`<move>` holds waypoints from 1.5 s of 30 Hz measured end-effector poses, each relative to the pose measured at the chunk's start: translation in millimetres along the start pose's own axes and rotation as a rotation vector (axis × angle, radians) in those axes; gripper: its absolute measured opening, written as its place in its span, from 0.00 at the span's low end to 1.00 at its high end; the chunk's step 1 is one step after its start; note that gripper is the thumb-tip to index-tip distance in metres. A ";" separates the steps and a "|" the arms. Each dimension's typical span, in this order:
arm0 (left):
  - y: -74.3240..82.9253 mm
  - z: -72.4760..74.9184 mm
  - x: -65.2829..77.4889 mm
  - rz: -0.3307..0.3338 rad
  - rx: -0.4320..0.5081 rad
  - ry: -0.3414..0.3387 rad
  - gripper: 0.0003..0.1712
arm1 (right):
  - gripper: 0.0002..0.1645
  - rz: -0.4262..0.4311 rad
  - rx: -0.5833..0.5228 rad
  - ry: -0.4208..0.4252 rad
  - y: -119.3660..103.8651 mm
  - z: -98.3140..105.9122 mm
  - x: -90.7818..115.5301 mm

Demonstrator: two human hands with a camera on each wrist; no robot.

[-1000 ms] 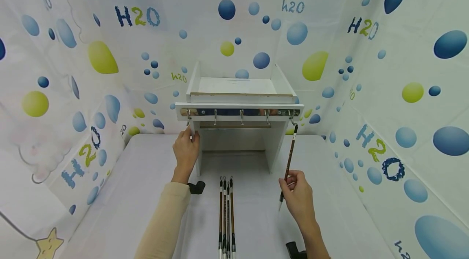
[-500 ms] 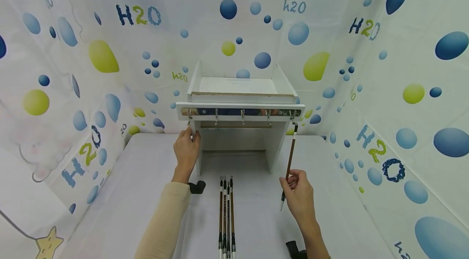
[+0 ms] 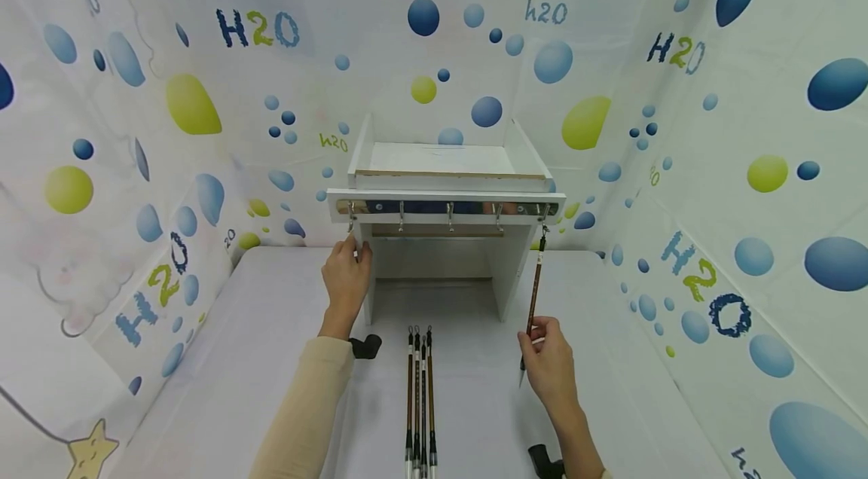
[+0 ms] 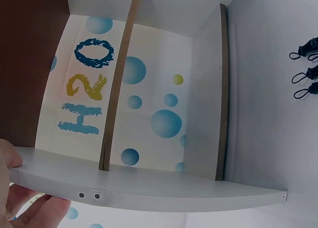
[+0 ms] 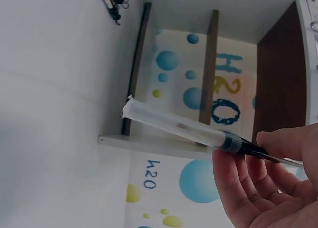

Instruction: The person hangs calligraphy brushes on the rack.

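A white shelf unit [image 3: 450, 181] stands on the table, with a metal strip of several hooks along its front. My left hand [image 3: 346, 279] grips the unit's left side panel, thumb inside and fingers outside in the left wrist view [image 4: 37, 208]. My right hand [image 3: 552, 366] pinches a brown calligraphy brush [image 3: 535, 294] near its lower end, tip down. A clear cap [image 5: 179, 127] covers the bristles in the right wrist view. The brush's upper end is at the rightmost hook [image 3: 545, 214]; whether its loop is over the hook I cannot tell.
Several more calligraphy brushes [image 3: 417, 396] lie side by side on the white table [image 3: 475, 404] before the unit, loops toward it. Small black objects [image 3: 366, 346] sit by each forearm. Patterned sheets [image 3: 468, 50] enclose the table.
The brush's upper end has shifted slightly left, and my right hand has moved a little with it. My left hand keeps its grip on the panel.
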State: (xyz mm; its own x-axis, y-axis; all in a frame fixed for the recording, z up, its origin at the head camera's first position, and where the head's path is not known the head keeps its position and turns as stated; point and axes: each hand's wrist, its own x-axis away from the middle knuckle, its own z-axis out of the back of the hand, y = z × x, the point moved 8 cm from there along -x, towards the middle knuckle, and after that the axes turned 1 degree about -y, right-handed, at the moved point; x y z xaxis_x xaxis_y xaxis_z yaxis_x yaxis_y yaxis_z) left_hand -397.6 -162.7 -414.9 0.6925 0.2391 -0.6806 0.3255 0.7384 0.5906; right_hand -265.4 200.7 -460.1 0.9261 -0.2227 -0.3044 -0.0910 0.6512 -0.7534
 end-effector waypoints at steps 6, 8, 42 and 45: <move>1.8 1.3 -0.8 -0.006 -0.007 0.008 0.13 | 0.16 0.026 0.032 0.003 8.8 -7.0 -11.3; 2.1 1.5 -0.7 -0.003 -0.013 0.008 0.13 | 0.15 0.030 0.041 0.001 11.0 -9.1 -15.3; 3.0 3.4 0.6 -0.036 -0.015 0.049 0.13 | 0.07 0.170 0.071 0.108 33.8 -38.9 -71.0; 3.0 3.6 0.8 -0.036 -0.014 0.050 0.12 | 0.08 0.163 0.067 0.099 34.1 -39.8 -73.6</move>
State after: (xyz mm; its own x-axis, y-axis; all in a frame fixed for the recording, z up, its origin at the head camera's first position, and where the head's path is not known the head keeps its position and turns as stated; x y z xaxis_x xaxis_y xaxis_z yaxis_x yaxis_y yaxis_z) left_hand -393.8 -162.6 -412.2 0.6477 0.2434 -0.7220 0.3401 0.7556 0.5598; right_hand -351.3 210.5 -486.6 0.8603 -0.1780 -0.4777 -0.2095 0.7309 -0.6495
